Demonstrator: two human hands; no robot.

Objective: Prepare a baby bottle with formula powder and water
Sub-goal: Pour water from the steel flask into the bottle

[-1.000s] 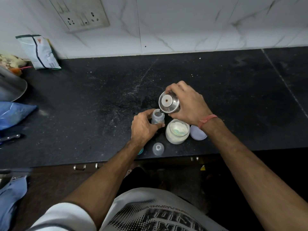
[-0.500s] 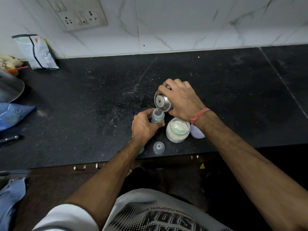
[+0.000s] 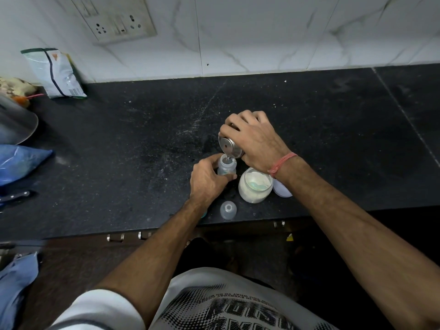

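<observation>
My left hand [image 3: 206, 181] grips a small clear baby bottle [image 3: 227, 166] that stands upright on the black counter [image 3: 142, 148], its mouth uncovered. My right hand [image 3: 256, 139] holds a steel cup [image 3: 229, 146] tipped steeply over the bottle's mouth, and a thin stream of water runs from its rim into the bottle. Just to the right of the bottle stands an uncapped glass jar of white formula powder [image 3: 254, 188] with a pale green scoop inside. The bottle's clear cap [image 3: 228, 210] lies near the counter's front edge.
The jar's pale lid [image 3: 281, 189] lies right of the jar, partly under my wrist. A snack packet [image 3: 56, 73] leans on the wall at far left. A steel vessel [image 3: 16, 122], a blue bag [image 3: 21, 163] and a knife handle [image 3: 15, 196] lie along the left edge.
My right hand has tilted the steel cup further down toward the bottle's mouth, and water now pours in. My left hand has kept hold of the bottle in place.
</observation>
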